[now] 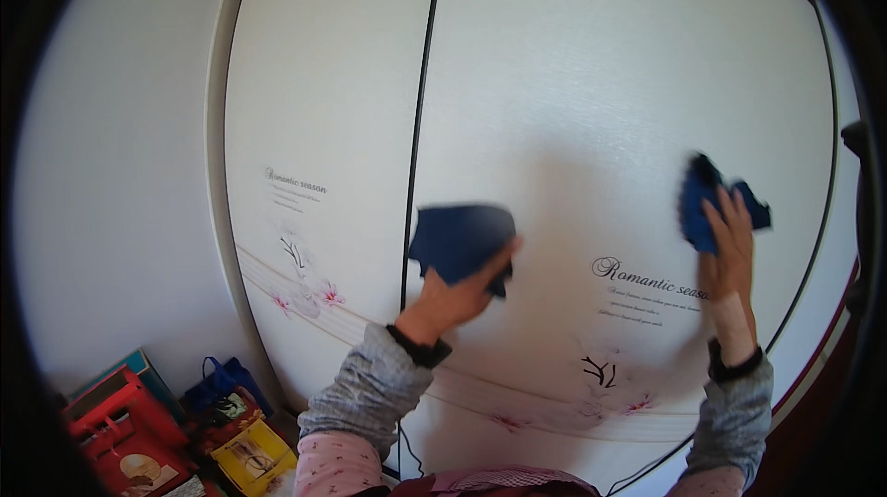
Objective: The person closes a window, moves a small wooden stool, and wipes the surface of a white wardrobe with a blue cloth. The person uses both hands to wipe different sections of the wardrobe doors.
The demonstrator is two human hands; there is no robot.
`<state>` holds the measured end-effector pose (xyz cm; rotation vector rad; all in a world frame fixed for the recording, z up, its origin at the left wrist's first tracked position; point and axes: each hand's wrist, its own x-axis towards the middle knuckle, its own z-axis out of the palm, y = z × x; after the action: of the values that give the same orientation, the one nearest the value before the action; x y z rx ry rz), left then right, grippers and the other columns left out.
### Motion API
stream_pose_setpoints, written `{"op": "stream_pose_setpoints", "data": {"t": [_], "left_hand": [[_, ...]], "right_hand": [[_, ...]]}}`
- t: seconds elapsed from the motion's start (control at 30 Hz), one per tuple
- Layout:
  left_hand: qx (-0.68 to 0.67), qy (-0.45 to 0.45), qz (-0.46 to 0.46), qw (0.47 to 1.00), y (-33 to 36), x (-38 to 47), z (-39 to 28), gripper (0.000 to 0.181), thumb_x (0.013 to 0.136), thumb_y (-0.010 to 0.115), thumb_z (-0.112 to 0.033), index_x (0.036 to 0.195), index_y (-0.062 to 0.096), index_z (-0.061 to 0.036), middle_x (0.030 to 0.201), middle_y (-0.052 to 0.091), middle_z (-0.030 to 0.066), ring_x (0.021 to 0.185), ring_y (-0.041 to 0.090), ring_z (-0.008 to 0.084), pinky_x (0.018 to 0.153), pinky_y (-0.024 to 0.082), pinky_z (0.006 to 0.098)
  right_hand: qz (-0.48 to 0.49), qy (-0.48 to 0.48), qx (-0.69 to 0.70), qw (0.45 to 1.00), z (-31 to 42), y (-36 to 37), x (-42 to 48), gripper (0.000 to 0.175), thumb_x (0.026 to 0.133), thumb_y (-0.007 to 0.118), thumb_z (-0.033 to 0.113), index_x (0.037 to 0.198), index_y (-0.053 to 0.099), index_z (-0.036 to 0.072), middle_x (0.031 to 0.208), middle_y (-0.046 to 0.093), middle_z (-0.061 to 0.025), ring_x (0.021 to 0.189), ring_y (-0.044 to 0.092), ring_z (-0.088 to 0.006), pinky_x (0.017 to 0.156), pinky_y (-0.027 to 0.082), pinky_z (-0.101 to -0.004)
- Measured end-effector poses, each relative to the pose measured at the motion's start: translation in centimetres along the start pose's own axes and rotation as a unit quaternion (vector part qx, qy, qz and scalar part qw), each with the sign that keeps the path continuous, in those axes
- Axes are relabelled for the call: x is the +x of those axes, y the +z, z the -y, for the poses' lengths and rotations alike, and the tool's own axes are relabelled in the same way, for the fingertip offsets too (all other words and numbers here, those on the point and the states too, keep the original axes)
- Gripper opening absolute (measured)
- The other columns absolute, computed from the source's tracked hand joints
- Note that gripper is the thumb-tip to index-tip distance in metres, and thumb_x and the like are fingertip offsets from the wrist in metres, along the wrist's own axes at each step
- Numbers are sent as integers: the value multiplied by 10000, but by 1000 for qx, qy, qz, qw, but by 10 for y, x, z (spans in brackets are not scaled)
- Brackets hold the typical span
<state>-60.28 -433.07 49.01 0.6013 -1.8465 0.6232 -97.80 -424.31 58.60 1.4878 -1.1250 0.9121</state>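
Note:
A dark blue cloth (461,237) lies bunched in my left hand (450,303), near the dark seam between two white wardrobe doors. My right hand (729,240) presses a second blue cloth (700,209) to the right-hand door (554,67), close to its outer edge. That door carries printed lettering and pink flowers below the level of my hands. The left-hand door (326,81) has the same kind of print. Whether the left cloth touches the surface is blurred and I cannot tell. Grey cuffs and pink patterned sleeves cover my forearms.
At the lower left stand a red box or bag (128,428), a yellow box (255,457) and a blue bag (229,383) against the white wall (132,171). A thin black cable (412,452) hangs at the bottom of the doors. Dark objects (856,220) border the right side.

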Motion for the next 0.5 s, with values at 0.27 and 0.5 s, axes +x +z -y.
{"op": "stream_pose_setpoints", "data": {"t": [0.27,0.5], "left_hand": [[98,5,-194,976,-39,198,73,507,973,606,-307,1427,514,-104,1369,539,265,1280,502,427,1090,390,438],[153,126,-208,958,-1,289,6,476,959,572,-317,1366,528,-74,1324,571,238,1241,520,415,1027,439,469]], "right_hand": [[55,130,-4,990,-59,9,-118,492,939,591,44,1418,525,137,1589,314,-173,1451,326,-387,1199,274,-454],[34,113,-32,992,-67,15,-120,468,931,609,56,1391,553,119,1565,353,-192,1434,353,-397,1189,280,-483]]}}
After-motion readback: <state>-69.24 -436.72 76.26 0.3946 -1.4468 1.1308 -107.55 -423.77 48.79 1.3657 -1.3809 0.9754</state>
